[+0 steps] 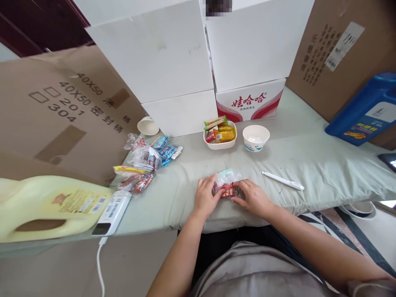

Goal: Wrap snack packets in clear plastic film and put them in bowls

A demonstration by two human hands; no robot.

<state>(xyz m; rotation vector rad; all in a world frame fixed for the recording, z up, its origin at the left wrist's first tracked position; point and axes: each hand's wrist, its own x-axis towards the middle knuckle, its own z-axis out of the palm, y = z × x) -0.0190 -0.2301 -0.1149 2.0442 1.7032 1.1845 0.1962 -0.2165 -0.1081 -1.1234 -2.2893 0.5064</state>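
Your left hand (204,197) and right hand (252,198) pinch a small red-and-clear plastic snack packet (227,184) between them. Pulling unevenly could tear it, scattering contents across the pale green cloth (309,165).

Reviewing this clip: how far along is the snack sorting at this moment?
Done: several packets already sit in the square white dish. In hand: the left hand and right hand both grip a red snack packet on the cloth. Left, apparently: a loose pile of packets to the left is untouched, and the round bowl holds nothing.
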